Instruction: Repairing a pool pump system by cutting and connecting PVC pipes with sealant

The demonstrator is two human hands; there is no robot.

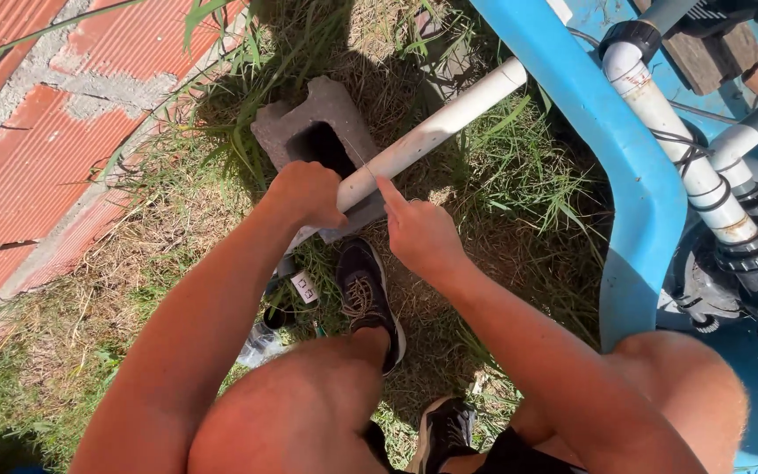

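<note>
From the head view, the left hand (307, 195) sits a little left of the frame's centre, fingers curled tight around the near end of a white plastic pipe (436, 130), gripping it. The pipe runs from that fist up and to the right toward the top centre of the frame, resting across a grey hollow concrete block (309, 123) that lies in dry grass (502, 202). The right hand (418, 233) is just right of centre, touching the pipe close beside the left fist; its forefinger is stretched out along the pipe while the other fingers are folded in, and whether it grips anything cannot be told. Below the hands, a dark lace-up shoe (366, 294) stands on the grass beside the block, with bare knees filling the bottom of the frame. A blue curved frame (633, 175) sweeps down the right side, and beyond it at the upper right stand white pipes with black fittings (704, 184). Red brick paving (37, 158) fills the upper left
</note>
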